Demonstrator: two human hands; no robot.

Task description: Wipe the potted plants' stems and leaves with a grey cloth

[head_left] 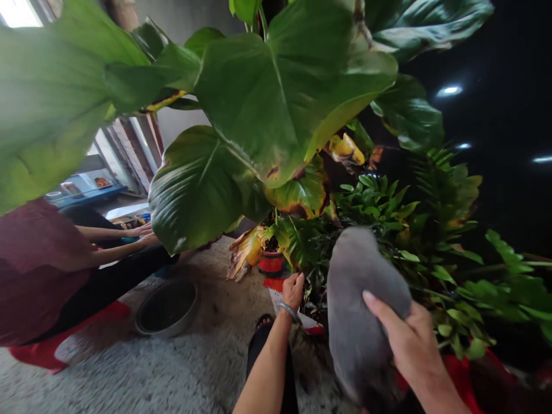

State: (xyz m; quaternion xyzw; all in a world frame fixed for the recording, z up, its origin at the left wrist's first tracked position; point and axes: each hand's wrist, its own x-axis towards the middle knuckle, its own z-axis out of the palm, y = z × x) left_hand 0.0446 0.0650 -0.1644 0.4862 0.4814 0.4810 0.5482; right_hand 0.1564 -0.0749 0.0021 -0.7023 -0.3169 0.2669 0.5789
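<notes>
My right hand [416, 339] grips a soft grey cloth [364, 310], thumb across its face and the other fingers hidden behind. The cloth hangs in front of the low leafy plants. At the middle of the view, my left hand [294, 290] is closed beside the plants' lower leaves, a bangle [290, 312] on its wrist. What lies inside its fingers is too small to make out. Just beyond that hand stands a red pot [271, 263] with yellowing, withered leaves [248, 250] drooping at its side. Large green leaves [280, 86] spread above both hands.
To the left, another person [38, 264] in a dark red top sits on a red stool [64, 339], arms stretched forward. A round basin [168, 310] rests on the rough floor [129, 379] between us. Dense small-leaved plants [379, 207] line the right, before a dark glossy surface [509, 115].
</notes>
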